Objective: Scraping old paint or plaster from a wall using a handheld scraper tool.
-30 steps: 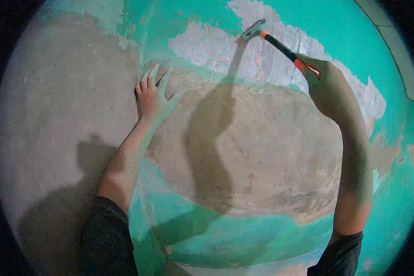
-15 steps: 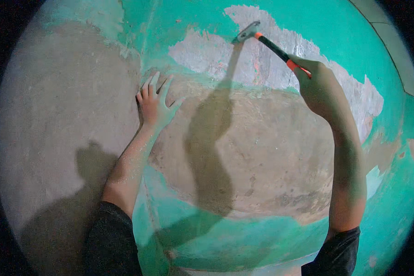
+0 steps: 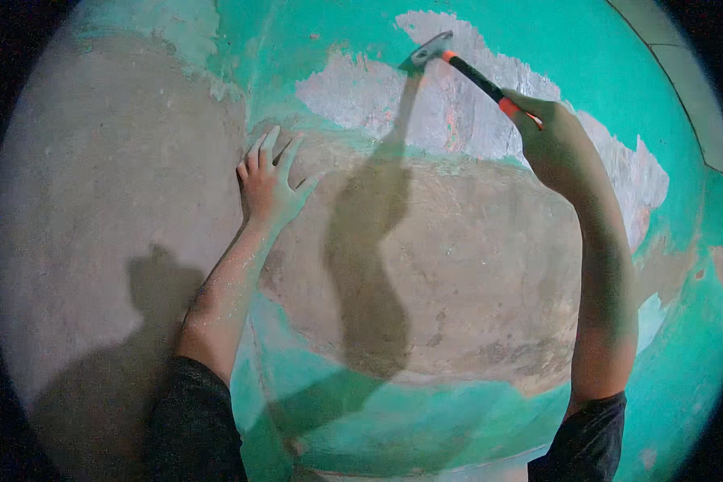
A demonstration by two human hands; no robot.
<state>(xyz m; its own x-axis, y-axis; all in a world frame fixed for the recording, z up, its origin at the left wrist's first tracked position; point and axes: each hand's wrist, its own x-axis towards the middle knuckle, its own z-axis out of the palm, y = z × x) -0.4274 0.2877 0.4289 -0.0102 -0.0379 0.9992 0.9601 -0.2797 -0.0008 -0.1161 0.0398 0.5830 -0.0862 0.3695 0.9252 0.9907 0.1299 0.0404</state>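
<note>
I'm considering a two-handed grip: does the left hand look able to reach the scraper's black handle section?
Probably yes: the left hand holds nothing, and no object stands between it and the scraper's black handle section, exposed beyond the right hand.

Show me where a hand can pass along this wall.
Free: the brown patch between left forearm and right forearm, below the pale scraped area and above the lower green paint; only shadow crosses it. Also the grey-brown wall left of the left hand. Crowded: upper right, where the right hand holds the scraper over the pale scraped area.

Legible text or signs – none.
</note>
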